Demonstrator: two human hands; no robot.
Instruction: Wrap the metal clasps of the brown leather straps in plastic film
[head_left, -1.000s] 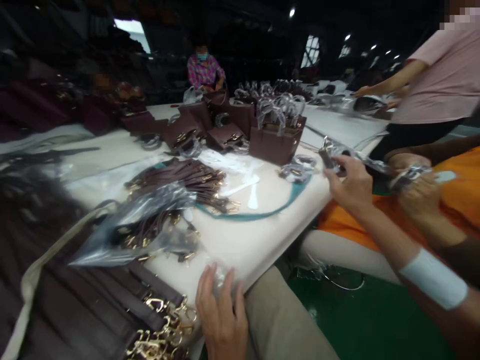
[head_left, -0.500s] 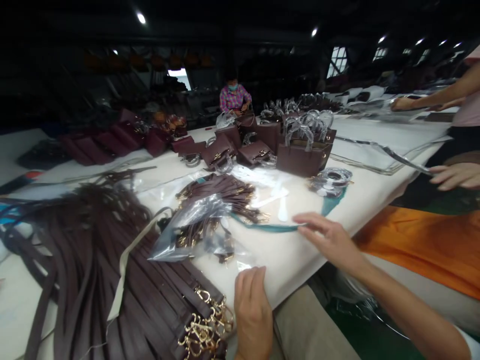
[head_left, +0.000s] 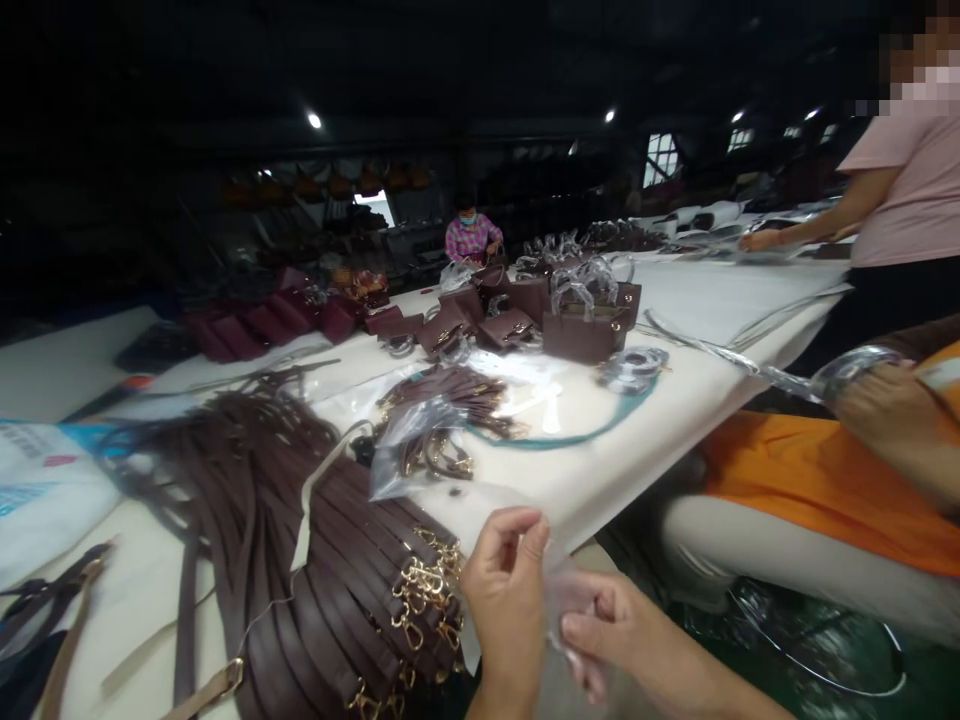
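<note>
Near the table's front edge, my left hand (head_left: pixel 506 580) is closed, thumb pressed to fingers, at the edge of a thin clear plastic sheet (head_left: pixel 556 598). Just right of it my right hand (head_left: pixel 611 625) pinches the same plastic, its fingers curled. Left of my hands lies a large pile of dark brown straps (head_left: pixel 315 560) with gold clasps (head_left: pixel 427 580). Beyond them, a clear plastic bag (head_left: pixel 416 440) partly covers a bundle of short brown straps (head_left: pixel 457 395). A teal ribbon (head_left: pixel 577 440) curves over the white table (head_left: pixel 525 485).
Brown handbags (head_left: pixel 581 335) with wrapped handles stand mid-table, maroon ones (head_left: pixel 277 320) farther left. A seated person in orange (head_left: pixel 795 470) at right holds a plastic-wrapped strip (head_left: pixel 757 368). A person in pink (head_left: pixel 911 190) stands behind; another in a checked shirt (head_left: pixel 471 238) is across the table.
My right hand has moved from the teal ribbon down beside my left hand, and both now grip clear plastic. The view has shifted, showing more of the person in pink.
</note>
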